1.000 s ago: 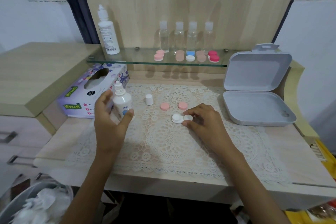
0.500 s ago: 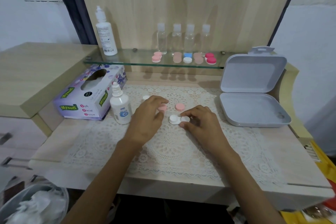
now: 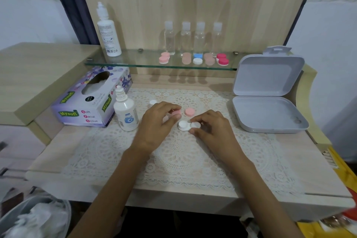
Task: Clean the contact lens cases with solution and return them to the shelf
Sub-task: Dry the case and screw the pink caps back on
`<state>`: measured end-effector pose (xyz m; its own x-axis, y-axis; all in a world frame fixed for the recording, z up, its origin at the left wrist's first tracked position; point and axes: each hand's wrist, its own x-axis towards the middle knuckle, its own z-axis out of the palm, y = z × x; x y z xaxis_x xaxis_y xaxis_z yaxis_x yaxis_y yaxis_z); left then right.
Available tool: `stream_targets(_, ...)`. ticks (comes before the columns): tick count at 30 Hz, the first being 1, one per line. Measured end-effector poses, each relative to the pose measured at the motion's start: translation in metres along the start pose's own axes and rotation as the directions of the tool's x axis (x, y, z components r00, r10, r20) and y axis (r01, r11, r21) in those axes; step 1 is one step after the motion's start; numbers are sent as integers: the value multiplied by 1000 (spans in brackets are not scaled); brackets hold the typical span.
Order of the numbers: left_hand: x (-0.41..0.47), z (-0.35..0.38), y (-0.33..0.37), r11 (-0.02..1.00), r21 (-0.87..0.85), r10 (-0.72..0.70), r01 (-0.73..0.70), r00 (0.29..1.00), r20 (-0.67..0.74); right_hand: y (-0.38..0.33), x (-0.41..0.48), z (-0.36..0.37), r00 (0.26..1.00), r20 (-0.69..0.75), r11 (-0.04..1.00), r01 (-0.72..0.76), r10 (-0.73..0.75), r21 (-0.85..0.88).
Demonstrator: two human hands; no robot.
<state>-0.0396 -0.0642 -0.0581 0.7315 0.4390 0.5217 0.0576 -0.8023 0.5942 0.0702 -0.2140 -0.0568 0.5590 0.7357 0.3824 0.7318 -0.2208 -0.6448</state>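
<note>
Fingers [image 3: 195,131] of my right hand [image 3: 212,128] pinch the right well of the white case [image 3: 185,125], thumb at its near edge and forefinger over the far edge, pinning it flat on the mat [image 3: 193,160]. My left hand [image 3: 157,121] curls thumb and forefinger round a pink cap [image 3: 176,113], just behind and left of the case. I cannot tell whether that cap is lifted or resting. The other cap [image 3: 189,111] lies free just beyond the case, clear of both hands.

I judge case and caps to be light, stiff, smooth plastic, slick if wetted with solution and quick to skid or tip. I'd hold the case by the well's outer rim and the cap by its side wall, pressing gently. The bottle [image 3: 125,114] stands upright, left of my left hand.
</note>
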Motion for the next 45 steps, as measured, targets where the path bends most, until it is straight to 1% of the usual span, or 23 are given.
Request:
stream_targets(2,-2,-2,5,997,-75,-1,1,1000,3,0,0,0,1000,3,1000,-1,1,-5)
stream_targets(5,-4,-2,8,992,-122,18,-15,999,26,1,0,1,1000,2,1000,-3,3,-15)
stream_targets(10,-5,1,7,994,-109,39,-28,995,96,0,1,1,1000,-2,1000,-5,5,-8)
stream_targets(15,-5,1,6,993,-62,105,-98,987,123,1,1,1,1000,0,1000,-2,2,-4)
stream_targets(28,-6,0,7,982,-156,135,-110,978,157,2,0,1,1000,2,1000,7,-7,-20)
stream_targets(30,-6,0,7,984,-155,116,-91,981,156,1,-1,1,1000,0,1000,5,-5,-17)
stream_targets(35,-5,1,4,999,-45,-17,23,993,113,1,-1,1,1000,8,1000,-8,8,2)
stream_targets(39,-5,1,6,1000,-6,-15,16,990,141,2,-1,1,1000,0,1000,-3,3,14)
stream_targets(42,-6,0,8,1000,-14,5,-3,986,165,3,0,2,1000,-3,1000,5,-5,-7)
stream_targets(45,-6,-2,6,999,-29,-10,15,985,173,4,0,3,1000,-4,1000,7,-7,-9)
